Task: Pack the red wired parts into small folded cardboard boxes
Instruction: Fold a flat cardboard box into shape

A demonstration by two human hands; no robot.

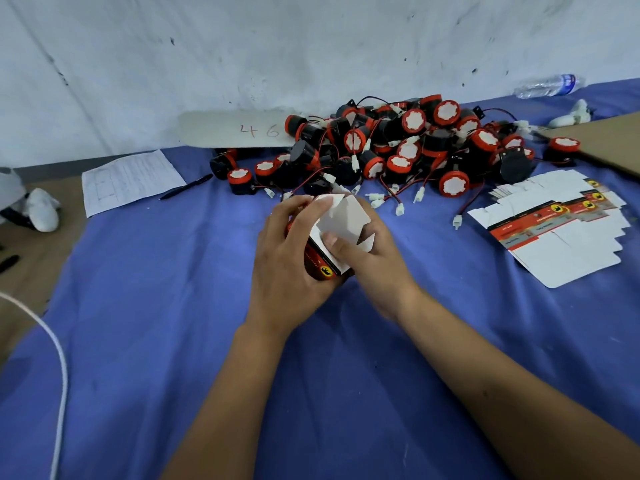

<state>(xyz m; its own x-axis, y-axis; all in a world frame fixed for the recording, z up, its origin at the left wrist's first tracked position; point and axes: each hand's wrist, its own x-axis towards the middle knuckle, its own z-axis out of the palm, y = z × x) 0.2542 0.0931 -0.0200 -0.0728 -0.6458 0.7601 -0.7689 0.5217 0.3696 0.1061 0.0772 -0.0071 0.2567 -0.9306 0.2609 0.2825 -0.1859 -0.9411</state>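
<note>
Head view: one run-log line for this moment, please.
stage: folding box flaps | left hand: grips box | right hand: holds flap | parts pile: unpacked behind

The near half of the bench lies bare blue cloth, open to either forearm from the front edge up to the hands. The left hand and right hand meet around a box at mid-bench, closing the centre lane. Just beyond them the pile of parts runs wide along the wall, its loose wires and plugs trailing forward onto the cloth. To the right, flat cartons fan across the cloth, leaving a narrow blue strip between them and the right hand. On the left, a paper and pen lie well apart from the hands. A white cord curves over the near left corner.
</note>
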